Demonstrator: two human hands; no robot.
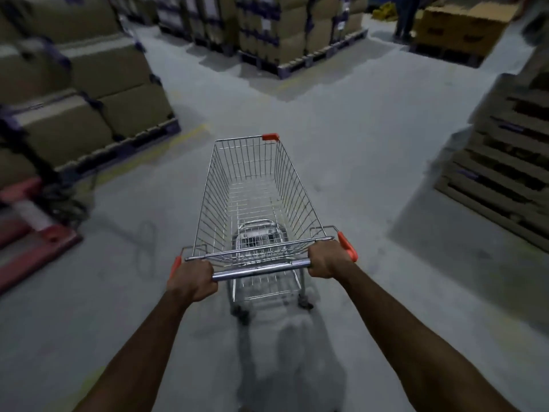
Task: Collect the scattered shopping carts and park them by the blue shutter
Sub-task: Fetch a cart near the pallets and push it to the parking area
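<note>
An empty wire shopping cart (252, 200) with orange corner caps stands on the grey concrete floor straight ahead of me. Its chrome handle bar (261, 270) runs across the near end. My left hand (193, 279) grips the bar's left end, fingers curled over it. My right hand (328, 260) grips the right end the same way, beside an orange end cap. Both arms are stretched forward. No blue shutter shows in this view.
Pallets of stacked cardboard boxes (89, 93) line the left, with more boxes (282, 31) ahead. A red pallet jack (35, 233) sits at the left. Stacked pallets (505, 162) stand at the right. A person's legs (405, 19) and an open carton (463, 28) are far right.
</note>
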